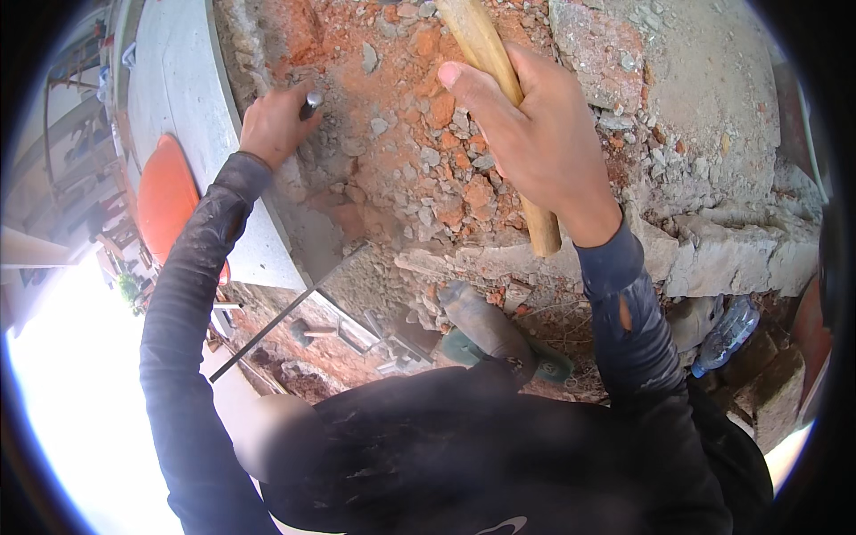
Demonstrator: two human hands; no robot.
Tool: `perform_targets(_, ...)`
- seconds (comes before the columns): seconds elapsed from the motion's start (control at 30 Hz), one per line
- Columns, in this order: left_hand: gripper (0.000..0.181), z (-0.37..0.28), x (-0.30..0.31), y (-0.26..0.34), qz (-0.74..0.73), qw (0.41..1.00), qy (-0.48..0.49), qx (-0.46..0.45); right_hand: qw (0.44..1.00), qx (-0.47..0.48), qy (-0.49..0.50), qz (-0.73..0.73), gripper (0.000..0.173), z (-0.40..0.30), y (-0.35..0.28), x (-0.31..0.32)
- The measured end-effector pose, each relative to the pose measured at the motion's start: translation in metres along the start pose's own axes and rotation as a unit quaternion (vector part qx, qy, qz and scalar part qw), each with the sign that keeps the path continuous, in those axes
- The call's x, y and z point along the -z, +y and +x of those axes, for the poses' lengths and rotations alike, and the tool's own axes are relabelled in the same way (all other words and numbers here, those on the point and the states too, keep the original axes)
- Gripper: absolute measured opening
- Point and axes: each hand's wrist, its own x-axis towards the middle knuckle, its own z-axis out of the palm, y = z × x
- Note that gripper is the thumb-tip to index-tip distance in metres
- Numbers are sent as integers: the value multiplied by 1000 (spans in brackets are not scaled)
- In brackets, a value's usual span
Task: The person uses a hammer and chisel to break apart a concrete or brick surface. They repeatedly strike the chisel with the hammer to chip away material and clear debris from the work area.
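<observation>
My left hand is closed around a metal rod-like tool, probably a chisel; its round end shows above the fist and its lower part is hidden. It is over broken masonry beside the pale slab. My right hand grips a wooden handle, which slants up past the top edge of the view, so its head is out of sight. Beneath and between my hands lies rubble of orange brick and grey mortar.
An orange plastic basin or helmet-like shell rests at the pale slab. A thin dark bar slants below it. A hammer lies lower left. A foot in a green sandal stands below the ledge. A plastic bottle lies at right.
</observation>
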Motion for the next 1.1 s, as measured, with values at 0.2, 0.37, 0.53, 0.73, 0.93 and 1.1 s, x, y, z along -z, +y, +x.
perform_targets(0.2, 26, -4, 6, -16, 26, 999, 7, -34, 997, 61, -27, -31, 43, 9, -2, -10)
perform_targets(0.37, 27, -14, 14, -15, 42, 999, -12, -21, 996, 68, -48, -30, 44, 10, -13, -19)
perform_targets(0.53, 30, -22, 16, -9, 64, 998, 13, -18, 991, 97, -79, -41, 42, 9, -29, -31)
perform_targets(0.73, 35, -20, 12, -10, 57, 996, 54, -37, 993, 69, -79, -49, 37, -3, 1, -85)
perform_targets(0.93, 35, -28, 12, -12, 79, 996, 24, -37, 994, 32, -91, -59, 35, -1, 2, -90)
perform_targets(1.1, 31, -23, 19, -8, 73, 996, 30, -50, 998, 40, 2, 43, 34, -18, 13, -107)
